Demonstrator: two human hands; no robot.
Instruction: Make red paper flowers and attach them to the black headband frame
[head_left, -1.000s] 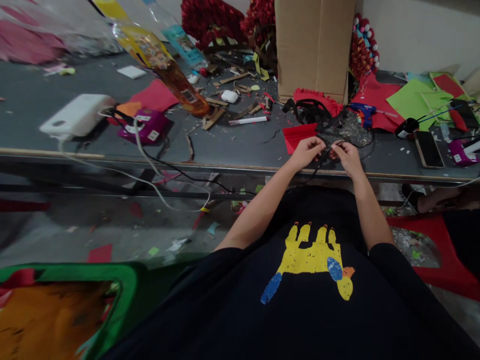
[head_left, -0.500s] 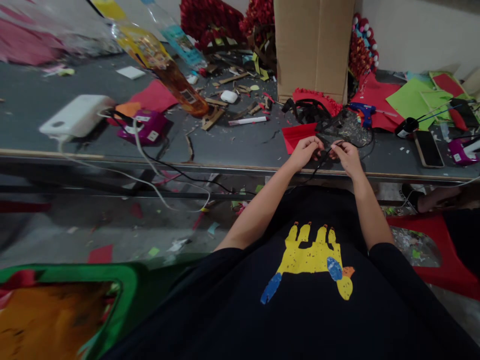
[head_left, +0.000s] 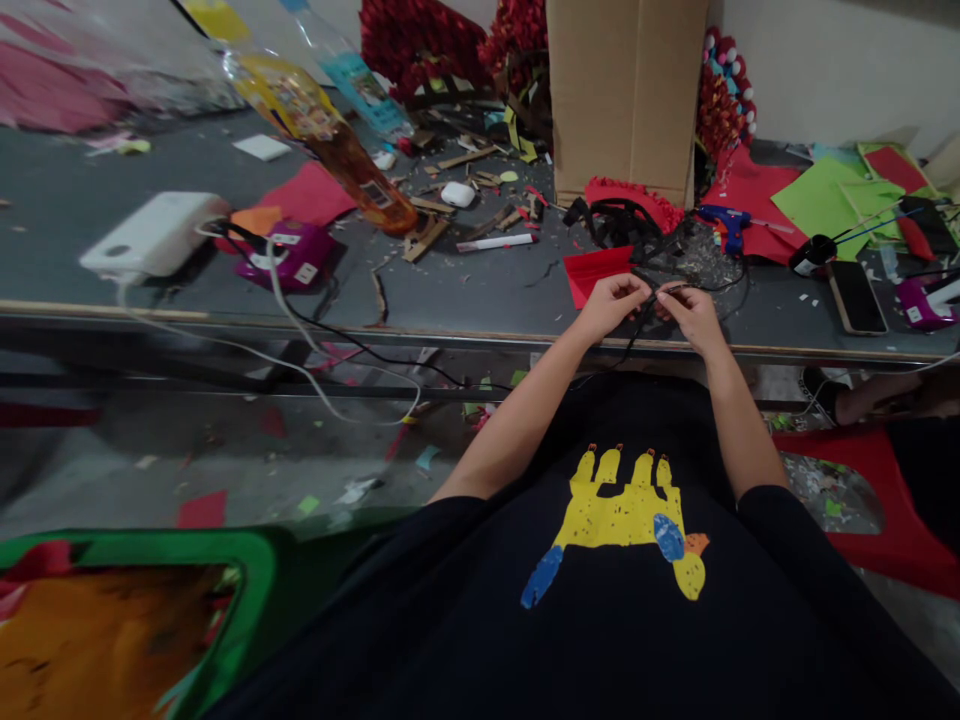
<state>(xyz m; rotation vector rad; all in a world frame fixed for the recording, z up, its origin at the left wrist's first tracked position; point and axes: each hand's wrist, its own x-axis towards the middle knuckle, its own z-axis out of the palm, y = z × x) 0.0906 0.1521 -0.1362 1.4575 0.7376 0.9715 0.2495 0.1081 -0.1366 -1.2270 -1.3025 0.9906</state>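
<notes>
Both bare forearms reached forward and drew together over the near edge of the worktop (head_left: pixel 480 290). The left hand (head_left: pixel 609 305) and right hand (head_left: pixel 694 314) met just above that edge, nearly touching, knuckles up, fingers (head_left: pixel 631 289) curled and pinched tight.

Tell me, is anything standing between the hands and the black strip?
Nothing visible does. The left hand and the right hand both pinch the black strip directly, at the edge of the table.
</notes>
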